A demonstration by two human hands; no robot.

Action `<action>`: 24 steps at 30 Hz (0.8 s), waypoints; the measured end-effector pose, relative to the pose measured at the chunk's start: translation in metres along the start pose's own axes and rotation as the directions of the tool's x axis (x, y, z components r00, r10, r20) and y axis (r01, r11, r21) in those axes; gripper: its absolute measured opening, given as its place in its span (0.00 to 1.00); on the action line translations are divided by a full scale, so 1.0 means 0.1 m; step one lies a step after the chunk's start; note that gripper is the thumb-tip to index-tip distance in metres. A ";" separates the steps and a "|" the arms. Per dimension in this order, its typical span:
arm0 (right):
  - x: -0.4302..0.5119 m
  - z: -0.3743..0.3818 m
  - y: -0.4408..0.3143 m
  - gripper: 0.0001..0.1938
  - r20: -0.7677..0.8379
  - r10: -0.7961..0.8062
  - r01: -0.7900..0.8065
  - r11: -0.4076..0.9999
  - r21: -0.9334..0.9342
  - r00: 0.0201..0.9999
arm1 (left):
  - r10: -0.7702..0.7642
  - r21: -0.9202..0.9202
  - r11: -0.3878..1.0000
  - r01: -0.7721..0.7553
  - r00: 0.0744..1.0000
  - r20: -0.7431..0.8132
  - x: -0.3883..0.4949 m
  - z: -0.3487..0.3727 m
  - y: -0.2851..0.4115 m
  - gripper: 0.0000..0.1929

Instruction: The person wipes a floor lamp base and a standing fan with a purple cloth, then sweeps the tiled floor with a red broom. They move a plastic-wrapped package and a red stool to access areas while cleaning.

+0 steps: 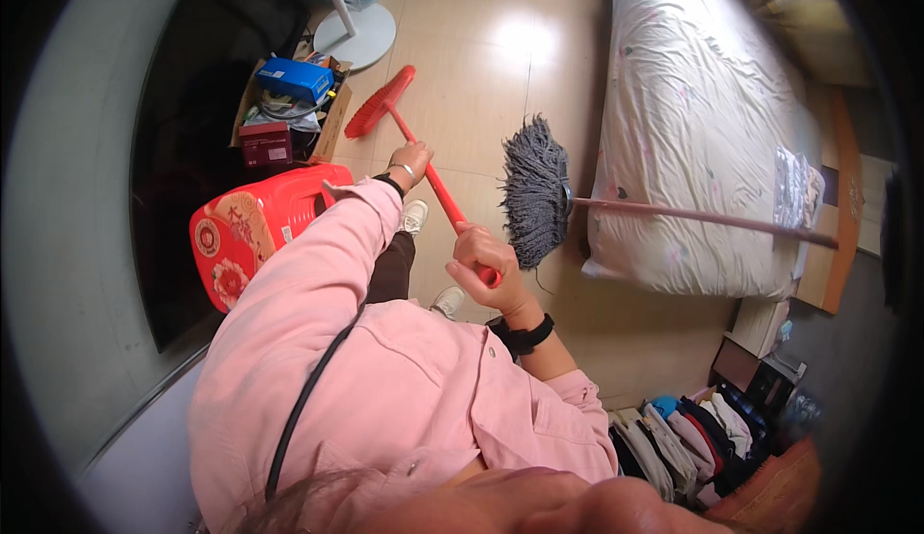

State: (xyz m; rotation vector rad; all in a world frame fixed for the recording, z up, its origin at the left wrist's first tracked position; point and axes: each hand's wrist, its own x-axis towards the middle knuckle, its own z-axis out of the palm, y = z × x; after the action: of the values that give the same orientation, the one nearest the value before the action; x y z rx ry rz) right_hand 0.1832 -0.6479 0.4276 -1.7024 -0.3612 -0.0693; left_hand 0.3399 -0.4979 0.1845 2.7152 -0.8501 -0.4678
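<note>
A red plastic broom [442,189] runs slantwise in front of me, its bristled head up and to the left above the tiled floor; whether the bristles touch the tiles I cannot tell. My left hand [410,162] grips the handle partway down, closer to the head. Around the handle's upper end is my right hand [485,263], with the hollow tip poking out below the fist. Just right of that hand stands a mop with a grey string head [535,191]. Its long reddish-brown handle [693,216] reaches across the bed's corner.
A bed with a pale flowered sheet [686,137] fills the right side. To the left are a red plastic stool [267,224], an open cardboard box [336,123] of packed items and a white round stand base [368,32]. Folded clothes [678,444] stand in rows at lower right.
</note>
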 end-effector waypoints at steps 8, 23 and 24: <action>0.12 -0.52 -0.63 0.09 -0.334 0.283 -0.280 0.958 0.057 0.899 | 0.361 -0.182 0.929 -0.323 0.899 0.248 0.21 -0.07 0.87 0.04; 1.26 -0.66 0.15 0.07 -0.473 0.140 -0.179 0.983 -0.039 0.870 | 0.232 -0.081 0.966 -0.247 0.960 -0.158 1.93 -0.66 0.25 0.07; 1.31 -0.65 0.24 0.07 -0.464 0.137 -0.175 0.984 -0.040 0.875 | 0.221 -0.063 0.972 -0.227 0.971 -0.097 2.00 -0.57 0.18 0.05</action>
State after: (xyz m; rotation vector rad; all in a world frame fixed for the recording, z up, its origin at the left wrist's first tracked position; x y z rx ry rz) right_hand 0.3248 -0.6878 0.4483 -1.7268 0.1382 -0.3682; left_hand 0.5079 -0.6216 0.1971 2.5126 -1.0764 -0.3204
